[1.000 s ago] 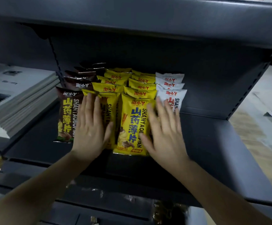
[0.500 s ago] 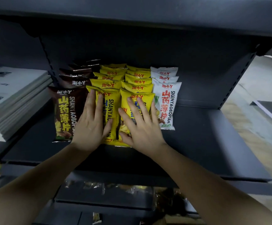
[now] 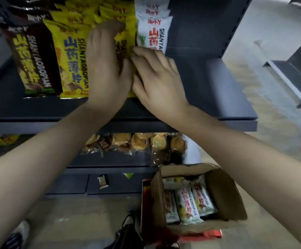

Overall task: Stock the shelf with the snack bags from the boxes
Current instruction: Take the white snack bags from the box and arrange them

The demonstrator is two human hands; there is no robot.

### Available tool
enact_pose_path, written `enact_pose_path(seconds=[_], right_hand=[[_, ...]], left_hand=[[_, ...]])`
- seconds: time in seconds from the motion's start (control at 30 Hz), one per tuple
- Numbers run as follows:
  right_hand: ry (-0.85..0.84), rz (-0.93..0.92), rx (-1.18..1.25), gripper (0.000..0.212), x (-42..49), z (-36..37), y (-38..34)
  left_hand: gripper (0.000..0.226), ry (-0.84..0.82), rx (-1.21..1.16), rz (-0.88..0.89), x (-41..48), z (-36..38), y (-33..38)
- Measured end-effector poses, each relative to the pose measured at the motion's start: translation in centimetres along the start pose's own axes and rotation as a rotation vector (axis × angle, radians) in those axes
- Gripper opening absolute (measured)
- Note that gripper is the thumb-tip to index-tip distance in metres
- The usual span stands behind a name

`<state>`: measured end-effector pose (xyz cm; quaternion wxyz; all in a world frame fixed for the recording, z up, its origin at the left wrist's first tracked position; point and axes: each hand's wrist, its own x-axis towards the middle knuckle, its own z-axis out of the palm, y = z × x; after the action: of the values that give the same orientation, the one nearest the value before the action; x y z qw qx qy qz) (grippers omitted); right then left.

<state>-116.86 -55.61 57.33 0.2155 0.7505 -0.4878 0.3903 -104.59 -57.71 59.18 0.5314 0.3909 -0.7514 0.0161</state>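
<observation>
Head view: a dark grey sheet-metal shelf (image 3: 218, 112) with a flat front lip carries glossy, pillow-shaped snack bags in overlapping rows: brown bags (image 3: 36, 56) at the left, yellow bags (image 3: 72, 56) in the middle, white bags (image 3: 153, 33) at the right. On the floor below, an open cardboard box (image 3: 223, 193) with creased flaps holds more white packets (image 3: 187, 203) lying side by side. The left hand (image 3: 104, 69) lies flat, fingers straight, pressing on a front yellow bag. The right hand (image 3: 157, 76) touches the left hand, its fingers bent at that bag's right edge just beside the white row; whether they pinch it cannot be told.
</observation>
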Motion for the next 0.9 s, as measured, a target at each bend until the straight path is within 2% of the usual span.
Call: enact_pose_path(seconds=[0.13, 0.23, 0.3, 0.37, 0.5, 0.6, 0.7, 0.77, 0.83, 0.9], right_hand=[[-0.093, 0.124, 0.156, 0.027, -5.4, -5.1, 1.4], [-0.254, 0.200, 0.230, 0.027, -11.7, -8.2, 3.1], [-0.425, 0.294, 0.209, 0.030, -17.2, -9.4, 4.5], [-0.670, 0.420, 0.170, 0.035, -22.9, -9.8, 5.8], [-1.084, 0.672, 0.163, 0.036, -31.9, -8.7, 8.2], [-1.316, 0.889, 0.248, 0.027, -36.2, -6.4, 9.4], [-1.453, 0.996, 0.266, 0.018, -38.7, -3.8, 9.5], [-1.486, 1.097, 0.305, 0.029, -40.1, -1.7, 9.4], [-1.424, 1.198, 0.321, 0.039, -41.1, 0.5, 9.0], [-1.345, 1.299, 0.323, 0.044, -41.9, 2.6, 8.7]], left_hand=[[0.036, -0.100, -0.220, -0.002, -3.6, 2.1, 4.8], [0.027, -0.297, -0.322, 0.005, -8.5, 4.0, 7.4], [0.030, -0.502, -0.332, 0.047, -12.1, 5.3, 8.6], [0.035, -0.735, -0.278, 0.101, -15.9, 7.0, 9.3], [0.028, -1.307, 0.107, -0.221, -23.3, 11.3, 10.1], [0.030, -1.666, 0.308, -0.232, -28.1, 13.4, 9.5], [0.031, -1.689, 0.330, -0.264, -30.9, 15.3, 8.3], [0.029, -1.690, 0.332, -0.322, -32.1, 17.0, 7.4], [0.028, -1.682, 0.326, -0.357, -33.2, 18.7, 6.6], [0.031, -1.641, 0.291, -0.497, -35.0, 20.7, 5.5]])
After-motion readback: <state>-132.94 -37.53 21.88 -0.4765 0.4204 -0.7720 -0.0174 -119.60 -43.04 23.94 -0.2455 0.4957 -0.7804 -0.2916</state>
